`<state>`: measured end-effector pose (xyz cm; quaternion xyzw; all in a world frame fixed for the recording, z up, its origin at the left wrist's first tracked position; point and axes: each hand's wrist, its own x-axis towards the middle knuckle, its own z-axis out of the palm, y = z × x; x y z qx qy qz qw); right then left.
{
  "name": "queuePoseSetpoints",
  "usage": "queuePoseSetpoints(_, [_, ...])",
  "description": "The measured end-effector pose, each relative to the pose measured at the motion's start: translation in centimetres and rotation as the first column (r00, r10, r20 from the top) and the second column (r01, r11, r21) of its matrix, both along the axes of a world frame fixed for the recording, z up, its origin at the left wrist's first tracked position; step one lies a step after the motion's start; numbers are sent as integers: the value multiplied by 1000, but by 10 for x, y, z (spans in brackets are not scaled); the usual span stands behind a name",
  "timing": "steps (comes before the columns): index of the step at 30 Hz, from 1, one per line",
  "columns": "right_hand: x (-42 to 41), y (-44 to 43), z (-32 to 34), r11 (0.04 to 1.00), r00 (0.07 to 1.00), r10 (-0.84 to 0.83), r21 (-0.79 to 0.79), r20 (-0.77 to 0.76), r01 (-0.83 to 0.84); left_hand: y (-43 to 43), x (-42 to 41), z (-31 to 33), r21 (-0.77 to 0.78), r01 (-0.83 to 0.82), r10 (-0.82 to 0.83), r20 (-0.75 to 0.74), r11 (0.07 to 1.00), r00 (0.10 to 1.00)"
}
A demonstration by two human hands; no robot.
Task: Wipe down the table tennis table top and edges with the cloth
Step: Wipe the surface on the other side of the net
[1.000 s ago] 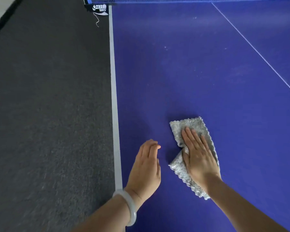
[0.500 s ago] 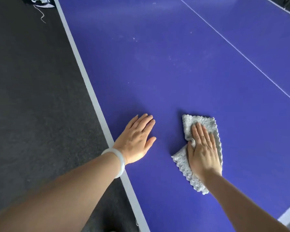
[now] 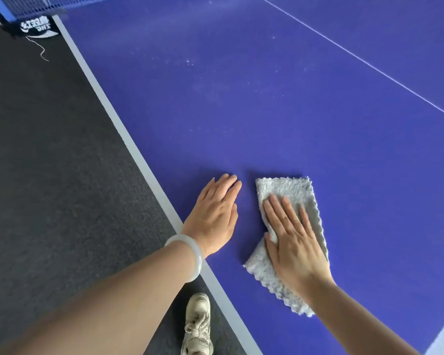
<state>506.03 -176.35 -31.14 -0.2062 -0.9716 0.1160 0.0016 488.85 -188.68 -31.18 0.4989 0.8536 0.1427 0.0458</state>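
Two wide, flat grips, left hand point(image 3: 213, 216) on bench point(image 3: 267, 111), right hand point(image 3: 292, 242) pressing cloth point(image 3: 290, 187); I fear its fold bunching, skipping dust point(image 3: 189, 62).

Left hand point(image 3: 214, 216) and right hand point(image 3: 294, 245) lie flat, fingers straight.

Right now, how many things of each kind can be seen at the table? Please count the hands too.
hands: 2, the left hand and the right hand
cloth: 1
bracelet: 1
shoe: 1
net: 1
table: 1
total: 7
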Motion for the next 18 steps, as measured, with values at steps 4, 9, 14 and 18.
queuePoseSetpoints(4, [3,24,0,966,966,-259,27,0,259,1,1,2,4,14,-14,13,1000,1000])
queuePoseSetpoints(9, [-70,38,-5,848,848,-531,18,16,530,0,1,1,-33,22,-22,9,999,1000])
queuePoseSetpoints(14, [-116,27,-2,895,896,-444,-41,8,444,-1,-2,2,-69,46,-44,31,997,999])
queuePoseSetpoints(18, [-78,5,6,971,972,-233,-57,4,233,-3,-3,6,-88,77,-71,73,993,995])
